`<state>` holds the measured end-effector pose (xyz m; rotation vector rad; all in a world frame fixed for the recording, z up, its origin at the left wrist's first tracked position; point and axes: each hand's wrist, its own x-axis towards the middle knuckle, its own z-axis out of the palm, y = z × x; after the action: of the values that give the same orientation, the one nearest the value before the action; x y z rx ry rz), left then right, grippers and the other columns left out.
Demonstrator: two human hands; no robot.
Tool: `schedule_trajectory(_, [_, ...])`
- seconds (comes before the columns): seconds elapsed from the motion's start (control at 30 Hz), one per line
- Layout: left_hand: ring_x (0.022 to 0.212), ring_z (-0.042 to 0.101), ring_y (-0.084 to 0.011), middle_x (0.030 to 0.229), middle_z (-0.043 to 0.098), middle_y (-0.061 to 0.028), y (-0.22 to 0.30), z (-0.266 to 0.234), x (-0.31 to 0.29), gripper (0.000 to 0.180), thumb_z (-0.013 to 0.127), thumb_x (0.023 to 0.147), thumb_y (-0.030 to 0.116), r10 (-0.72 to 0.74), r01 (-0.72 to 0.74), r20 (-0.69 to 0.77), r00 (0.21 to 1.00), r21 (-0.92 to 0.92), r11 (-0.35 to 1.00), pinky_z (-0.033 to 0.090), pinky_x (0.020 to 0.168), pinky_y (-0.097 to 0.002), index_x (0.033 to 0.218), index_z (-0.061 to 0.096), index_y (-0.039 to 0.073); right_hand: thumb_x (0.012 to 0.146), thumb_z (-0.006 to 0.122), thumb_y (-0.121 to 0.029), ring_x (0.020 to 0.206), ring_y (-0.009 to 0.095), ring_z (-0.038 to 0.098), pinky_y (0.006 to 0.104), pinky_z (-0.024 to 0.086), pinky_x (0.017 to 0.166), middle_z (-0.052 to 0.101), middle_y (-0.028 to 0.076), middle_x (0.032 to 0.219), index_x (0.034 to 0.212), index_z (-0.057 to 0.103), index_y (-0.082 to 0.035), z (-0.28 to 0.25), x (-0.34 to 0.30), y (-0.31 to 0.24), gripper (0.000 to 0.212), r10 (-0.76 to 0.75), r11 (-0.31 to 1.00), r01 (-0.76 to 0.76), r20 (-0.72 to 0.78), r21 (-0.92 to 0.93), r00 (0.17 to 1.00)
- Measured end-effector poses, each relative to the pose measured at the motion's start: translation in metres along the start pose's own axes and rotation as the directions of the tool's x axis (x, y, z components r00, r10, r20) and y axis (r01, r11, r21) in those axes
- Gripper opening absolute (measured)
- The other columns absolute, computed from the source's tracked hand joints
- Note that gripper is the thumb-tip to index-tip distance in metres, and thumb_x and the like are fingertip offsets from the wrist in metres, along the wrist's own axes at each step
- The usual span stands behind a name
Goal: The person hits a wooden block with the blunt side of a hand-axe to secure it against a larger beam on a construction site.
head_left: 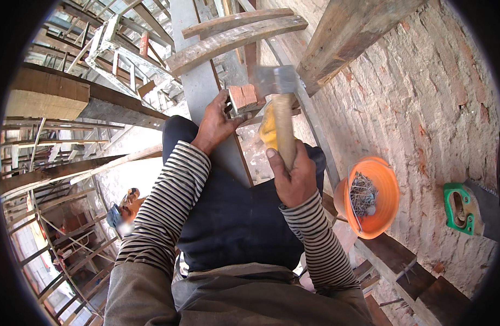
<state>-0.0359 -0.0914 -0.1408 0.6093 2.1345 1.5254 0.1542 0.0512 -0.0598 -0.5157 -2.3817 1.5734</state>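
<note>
My right hand (294,176) grips the pale wooden handle of a hatchet (285,125), its grey metal head up and slightly blurred. Beside that head, a short wood block (243,98) with a reddish, rough-cut face is held in my left hand (214,124), thumb and fingers closed round its near side. The hatchet head is at the block's right; whether they touch I cannot tell. Behind the handle shows something yellow (268,127), its kind unclear. Below my left hand runs a long grey plank (228,157), partly between my legs.
At right hangs an orange bucket (388,187) of nails, near a green-handled handsaw (461,209) against the rough brick wall (424,103). Curved timbers (236,46) cross ahead, with a thick post (348,38) beside them. A person (130,206) is far below, left, among beams and scaffolding.
</note>
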Motion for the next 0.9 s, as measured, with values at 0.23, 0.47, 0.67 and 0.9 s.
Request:
schedule_trajectory(0.23, [0.132, 0.056, -0.0221, 0.137, 0.062, -0.0115, -0.01, -0.002, -0.006, 0.068, 0.078, 0.081, -0.005, 0.012, -0.012, 0.03, 0.999, -0.015, 1.0, 0.042, 0.117, -0.0391, 0.143, 0.05, 0.003, 0.1, 0.069, -0.023, 0.062, 0.025, 0.07, 0.0354, 0.053, 0.058, 0.064, 0.014, 0.066, 0.102, 0.054, 0.004, -0.003, -0.006, -0.013, 0.031, 0.066, 0.981, -0.058, -0.039, 0.182, 0.997])
schedule_trajectory(0.47, [0.133, 0.055, -0.0227, 0.138, 0.061, -0.0108, -0.015, 0.002, -0.002, 0.069, 0.075, 0.082, -0.008, -0.001, 0.002, 0.03, 1.0, -0.034, 0.999, 0.044, 0.116, -0.0398, 0.144, 0.048, 0.003, 0.099, 0.069, -0.022, 0.063, 0.037, 0.069, 0.0412, 0.052, 0.056, 0.064, 0.019, 0.068, 0.103, 0.055, 0.005, 0.006, 0.005, 0.008, 0.03, 0.014, 1.0, -0.014, 0.004, 0.021, 1.0])
schedule_trajectory(0.67, [0.132, 0.055, -0.0221, 0.137, 0.061, -0.0089, -0.021, -0.004, -0.002, 0.066, 0.077, 0.082, -0.006, 0.037, -0.036, 0.057, 0.998, -0.023, 0.999, 0.045, 0.114, -0.0387, 0.142, 0.049, 0.004, 0.099, 0.069, -0.023, 0.055, 0.026, 0.064, 0.0388, 0.049, 0.053, 0.063, 0.014, 0.069, 0.102, 0.055, 0.005, 0.001, 0.0, 0.003, 0.031, 0.248, 0.907, -0.28, 0.141, 0.313, 0.959])
schedule_trajectory(0.9, [0.131, 0.056, -0.0223, 0.135, 0.061, -0.0078, -0.021, 0.001, 0.005, 0.066, 0.079, 0.081, -0.005, 0.06, -0.058, 0.064, 0.996, -0.042, 0.997, 0.045, 0.114, -0.0393, 0.14, 0.051, 0.005, 0.099, 0.071, -0.024, 0.056, 0.017, 0.06, 0.0323, 0.047, 0.052, 0.061, 0.009, 0.069, 0.101, 0.056, 0.003, -0.01, 0.006, 0.004, 0.031, 0.256, 0.92, -0.281, 0.124, 0.272, 0.959])
